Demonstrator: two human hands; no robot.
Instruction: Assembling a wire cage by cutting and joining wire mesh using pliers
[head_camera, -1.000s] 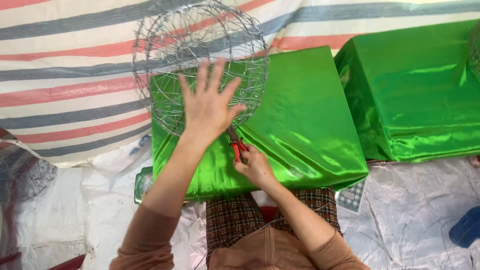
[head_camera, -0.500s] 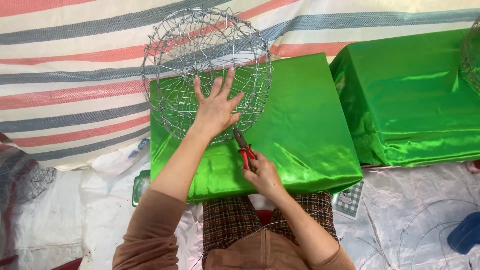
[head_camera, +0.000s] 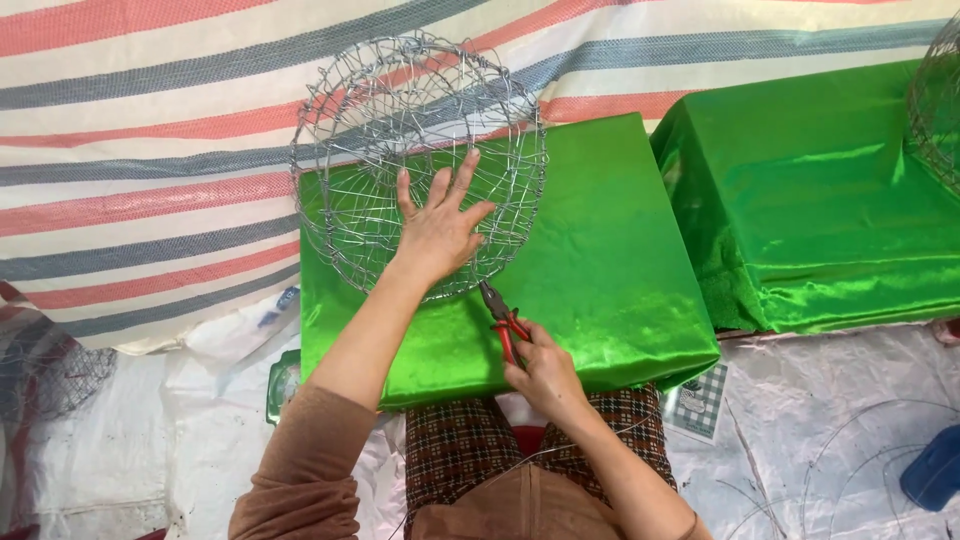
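A person's left hand (head_camera: 437, 232), fingers spread wide, presses flat on a round wire basket (head_camera: 418, 165) lying on a green satin-covered table (head_camera: 600, 260). At the basket's five o'clock rim, the right hand (head_camera: 545, 372) grips red-handled pliers (head_camera: 502, 320), fingers curled closed.

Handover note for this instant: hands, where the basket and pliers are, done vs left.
Left hand: flat, fingers spread, pressing on the wire basket.
Right hand: gripping the red-handled pliers, tips at the basket's near rim.
Basket lies on the green satin-covered block; second green block to the right.
Done: the mesh frame looks largely formed.
Left: the rim spot at the plier tips seems unfinished; a loose wire lies at the lap.
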